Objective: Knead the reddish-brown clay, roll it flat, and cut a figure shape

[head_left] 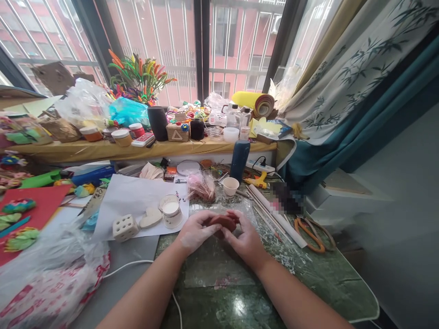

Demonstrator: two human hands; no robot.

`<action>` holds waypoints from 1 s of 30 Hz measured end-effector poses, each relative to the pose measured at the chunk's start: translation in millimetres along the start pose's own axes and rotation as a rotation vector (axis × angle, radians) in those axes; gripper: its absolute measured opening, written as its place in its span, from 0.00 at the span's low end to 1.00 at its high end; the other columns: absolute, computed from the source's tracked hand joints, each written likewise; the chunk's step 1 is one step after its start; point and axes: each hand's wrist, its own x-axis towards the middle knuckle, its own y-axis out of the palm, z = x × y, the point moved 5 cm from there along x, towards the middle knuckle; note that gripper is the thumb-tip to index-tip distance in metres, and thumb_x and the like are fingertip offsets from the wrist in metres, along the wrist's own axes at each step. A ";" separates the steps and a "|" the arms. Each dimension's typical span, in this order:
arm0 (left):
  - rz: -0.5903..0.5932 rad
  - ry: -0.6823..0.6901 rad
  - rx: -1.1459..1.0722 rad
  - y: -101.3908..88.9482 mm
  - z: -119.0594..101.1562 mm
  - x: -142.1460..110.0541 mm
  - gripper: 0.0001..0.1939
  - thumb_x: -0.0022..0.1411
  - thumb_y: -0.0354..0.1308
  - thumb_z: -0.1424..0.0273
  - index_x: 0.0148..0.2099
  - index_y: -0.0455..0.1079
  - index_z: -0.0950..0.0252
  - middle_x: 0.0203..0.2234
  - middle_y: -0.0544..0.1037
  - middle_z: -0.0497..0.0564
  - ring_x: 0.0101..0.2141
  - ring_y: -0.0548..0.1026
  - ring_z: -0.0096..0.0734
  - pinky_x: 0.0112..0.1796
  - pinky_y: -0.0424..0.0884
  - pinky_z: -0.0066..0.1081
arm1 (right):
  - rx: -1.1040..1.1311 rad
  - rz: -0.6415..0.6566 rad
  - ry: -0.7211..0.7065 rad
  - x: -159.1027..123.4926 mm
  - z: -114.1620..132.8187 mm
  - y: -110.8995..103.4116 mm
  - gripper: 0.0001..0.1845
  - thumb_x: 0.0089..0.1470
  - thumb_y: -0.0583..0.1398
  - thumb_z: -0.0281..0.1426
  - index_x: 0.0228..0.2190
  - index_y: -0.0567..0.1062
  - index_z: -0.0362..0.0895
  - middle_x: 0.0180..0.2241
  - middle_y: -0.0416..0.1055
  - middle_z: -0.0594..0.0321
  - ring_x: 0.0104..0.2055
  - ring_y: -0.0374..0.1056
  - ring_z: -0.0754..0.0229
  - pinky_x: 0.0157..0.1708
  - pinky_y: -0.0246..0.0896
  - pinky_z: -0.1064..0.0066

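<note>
A flattened lump of reddish-brown clay (222,222) is held up between my two hands above the green table. From the left, my left hand (198,230) grips its edge with thumb in front and fingers behind. My right hand (242,235) closes round the other side, its thumb on the lower edge. White powder or residue marks the left hand. Below lies a clear plastic sheet (219,269). Left of my hands, a white die-shaped block (125,228), a heart-shaped piece (151,218) and a small round pot (171,212) rest on white paper (126,196).
Beyond my hands are a bag of reddish-brown material (201,188), a paper cup (231,186) and a dark blue cylinder (240,160). Sticks (270,214), orange-handled scissors (310,235) and a yellow glue gun (257,180) lie right. A plastic bag (51,283) sits left.
</note>
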 end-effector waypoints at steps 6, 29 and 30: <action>-0.069 -0.056 -0.266 1.8 12.1 0.8 0.19 0.55 0.68 0.60 0.47 0.74 0.62 0.43 0.82 0.53 0.45 0.79 0.42 0.50 0.72 0.39 | 0.149 0.167 0.101 7.4 -2.9 7.3 0.21 0.56 0.66 0.40 0.50 0.76 0.48 0.46 0.78 0.57 0.47 0.75 0.50 0.48 0.70 0.58; -0.083 -0.033 -0.208 -10.2 12.5 3.4 0.15 0.56 0.68 0.63 0.43 0.75 0.63 0.40 0.82 0.52 0.42 0.79 0.39 0.47 0.73 0.37 | -0.048 0.007 -0.020 5.7 1.8 -7.1 0.11 0.59 0.62 0.36 0.43 0.79 0.48 0.42 0.77 0.57 0.46 0.71 0.51 0.49 0.66 0.58; -0.095 -0.018 -0.142 -11.7 10.5 3.2 0.13 0.57 0.67 0.63 0.43 0.75 0.63 0.39 0.82 0.52 0.41 0.79 0.39 0.47 0.72 0.37 | -0.077 0.002 -0.047 6.3 2.7 -7.1 0.12 0.59 0.61 0.36 0.44 0.79 0.48 0.45 0.76 0.56 0.50 0.70 0.50 0.53 0.64 0.57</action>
